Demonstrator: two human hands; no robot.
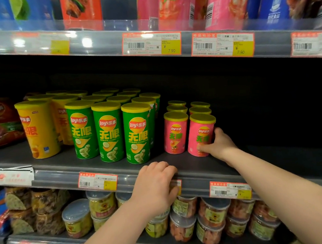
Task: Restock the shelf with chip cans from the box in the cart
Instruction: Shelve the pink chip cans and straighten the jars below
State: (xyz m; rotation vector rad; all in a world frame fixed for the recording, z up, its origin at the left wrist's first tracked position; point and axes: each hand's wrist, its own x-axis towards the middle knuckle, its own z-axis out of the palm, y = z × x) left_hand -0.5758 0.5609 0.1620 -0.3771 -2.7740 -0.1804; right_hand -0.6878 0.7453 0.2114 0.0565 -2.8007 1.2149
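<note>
A short pink chip can [201, 132] with a yellow lid stands at the front right of the middle shelf [62, 164]. My right hand [218, 144] grips it from the right, thumb across its lower front. A second pink can [175, 133] stands just left of it, with more pink cans behind both. Tall green cans [109, 132] and yellow cans [37, 129] fill the shelf further left. My left hand [155, 185] rests on the shelf's front rail, fingers curled over its edge. The box and cart are out of view.
The middle shelf is dark and bare right of the pink cans. Price labels [98, 181] line the rail. Clear tubs of snacks [210, 215] sit on the shelf below. Tall pink and blue cans [223, 1] stand on the shelf above.
</note>
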